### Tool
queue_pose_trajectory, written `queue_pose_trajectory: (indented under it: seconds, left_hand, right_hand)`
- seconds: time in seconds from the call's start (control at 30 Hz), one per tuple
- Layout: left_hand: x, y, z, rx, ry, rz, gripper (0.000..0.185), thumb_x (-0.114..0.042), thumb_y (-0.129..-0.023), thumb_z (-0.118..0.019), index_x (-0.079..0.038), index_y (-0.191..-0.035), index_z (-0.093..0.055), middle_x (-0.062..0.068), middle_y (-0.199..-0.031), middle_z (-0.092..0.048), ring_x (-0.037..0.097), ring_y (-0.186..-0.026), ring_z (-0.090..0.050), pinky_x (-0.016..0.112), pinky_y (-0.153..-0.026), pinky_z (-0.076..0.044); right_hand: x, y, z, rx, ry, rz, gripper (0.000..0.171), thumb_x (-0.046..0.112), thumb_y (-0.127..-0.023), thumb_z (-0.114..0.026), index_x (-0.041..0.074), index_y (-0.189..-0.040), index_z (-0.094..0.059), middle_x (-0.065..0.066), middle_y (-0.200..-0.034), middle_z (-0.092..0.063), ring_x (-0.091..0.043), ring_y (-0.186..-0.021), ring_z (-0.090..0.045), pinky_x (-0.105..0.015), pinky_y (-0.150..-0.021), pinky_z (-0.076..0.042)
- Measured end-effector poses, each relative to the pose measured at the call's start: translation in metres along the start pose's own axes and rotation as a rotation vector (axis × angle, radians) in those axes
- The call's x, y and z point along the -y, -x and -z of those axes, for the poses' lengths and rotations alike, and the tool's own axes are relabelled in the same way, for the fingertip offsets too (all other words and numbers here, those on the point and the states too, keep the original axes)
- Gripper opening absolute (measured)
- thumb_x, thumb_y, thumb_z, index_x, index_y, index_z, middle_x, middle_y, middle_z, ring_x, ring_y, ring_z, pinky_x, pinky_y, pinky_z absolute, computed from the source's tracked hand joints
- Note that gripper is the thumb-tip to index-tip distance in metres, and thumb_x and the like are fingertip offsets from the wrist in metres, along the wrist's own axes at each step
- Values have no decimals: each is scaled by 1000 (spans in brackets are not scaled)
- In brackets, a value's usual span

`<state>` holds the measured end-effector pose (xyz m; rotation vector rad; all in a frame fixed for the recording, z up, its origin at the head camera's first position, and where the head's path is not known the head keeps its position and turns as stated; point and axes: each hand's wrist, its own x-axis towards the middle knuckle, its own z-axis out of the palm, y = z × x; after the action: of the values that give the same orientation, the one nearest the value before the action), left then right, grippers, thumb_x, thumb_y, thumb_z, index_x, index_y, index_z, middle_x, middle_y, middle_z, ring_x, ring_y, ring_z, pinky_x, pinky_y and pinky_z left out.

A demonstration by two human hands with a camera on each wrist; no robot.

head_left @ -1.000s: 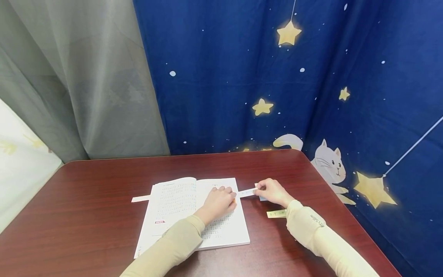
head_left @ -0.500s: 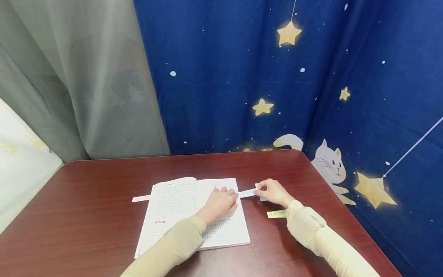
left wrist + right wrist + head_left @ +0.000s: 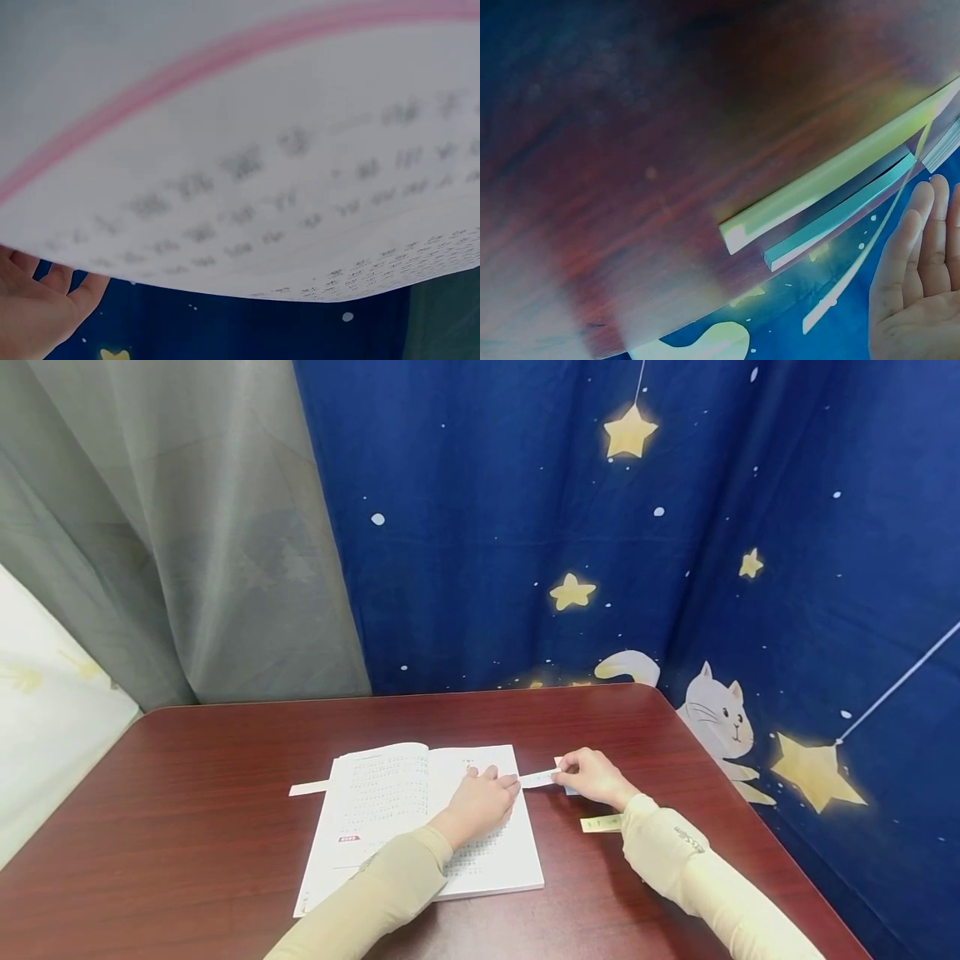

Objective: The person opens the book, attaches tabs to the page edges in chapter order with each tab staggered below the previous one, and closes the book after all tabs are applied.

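An open book (image 3: 378, 810) with printed pages lies on the table. My left hand (image 3: 480, 806) rests on its right page, fingers extended toward the outer edge; in the left wrist view part of that hand (image 3: 45, 300) shows beyond the blurred page (image 3: 247, 157). A pale paper strip (image 3: 537, 779) sticks out from beneath the left fingertips, past the page edge. My right hand (image 3: 592, 775) pinches the strip's outer end between thumb and fingers. A light blue piece (image 3: 570, 790) sits partly hidden under the right hand. In the right wrist view the fingers (image 3: 932, 232) appear at the right.
A yellow-green strip (image 3: 600, 823) lies by the right wrist, partly covered by the sleeve. Another pale strip (image 3: 308, 788) protrudes from the book's left side. The red-brown table (image 3: 202, 827) ends at a back edge before grey and blue curtains (image 3: 480, 527).
My left hand has slid slightly right toward the page edge, and an orange spot once visible beside its fingers is now hidden. My right hand keeps its pinch, almost still.
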<state>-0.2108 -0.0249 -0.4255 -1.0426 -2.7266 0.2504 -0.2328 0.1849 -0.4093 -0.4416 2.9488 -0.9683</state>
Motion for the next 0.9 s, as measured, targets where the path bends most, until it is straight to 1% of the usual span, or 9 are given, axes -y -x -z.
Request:
queue_pose_trajectory:
  seconds: [0.1,0.2,0.37,0.5,0.73,0.8,0.9]
  left_hand:
    - [0,-1,0,8,-9,-4,34,-32,-88,-47,-19,-118,-56,-9,-119,-52,17,-101,-47,42,-81,-39]
    - [1,-1,0,1,0,-6,32,-31,-89,-46,-19,-116,-57,-9,-118,-53,16,-100,-48,42,-80,-39]
    - [2,1,-2,-30,30,-24,28,-30,-88,-47,-19,-111,-60,-8,-113,-56,15,-96,-50,40,-78,-42]
    - [2,1,1,-60,42,-37,26,-29,-88,-47,-18,-107,-62,-7,-111,-57,15,-94,-51,37,-76,-43]
    - [2,0,4,-60,61,-36,25,-27,-88,-48,-16,-106,-60,-6,-105,-59,14,-96,-51,36,-84,-38]
    - [2,0,3,-66,64,-39,24,-27,-88,-48,-16,-106,-60,-5,-105,-59,14,-96,-51,35,-82,-39]
    - [2,0,1,-81,68,-47,23,-27,-87,-49,-15,-104,-60,-5,-103,-59,14,-93,-51,34,-77,-42]
  right_hand:
    - [-1,0,0,0,-1,-3,13,20,-75,-66,14,-65,-61,5,-58,-53,-13,-55,-44,-28,-52,-37]
    - [-1,1,0,6,-6,-8,12,20,-75,-66,14,-66,-62,4,-59,-54,-13,-56,-45,-28,-52,-38]
    - [0,3,1,16,-10,-16,12,21,-76,-66,13,-67,-63,4,-59,-54,-13,-56,-46,-28,-53,-38]
    - [0,3,3,6,6,-13,13,22,-76,-66,13,-66,-63,5,-59,-53,-13,-55,-45,-29,-52,-37]
    - [2,3,5,-15,32,-16,11,23,-76,-65,15,-68,-63,6,-60,-53,-13,-56,-46,-29,-53,-38]
    - [2,3,5,-18,39,-18,12,23,-76,-65,15,-68,-63,6,-60,-53,-13,-56,-46,-29,-53,-37]
    - [2,3,5,-20,47,-21,12,24,-76,-65,16,-68,-63,6,-59,-53,-12,-56,-46,-28,-52,-37]
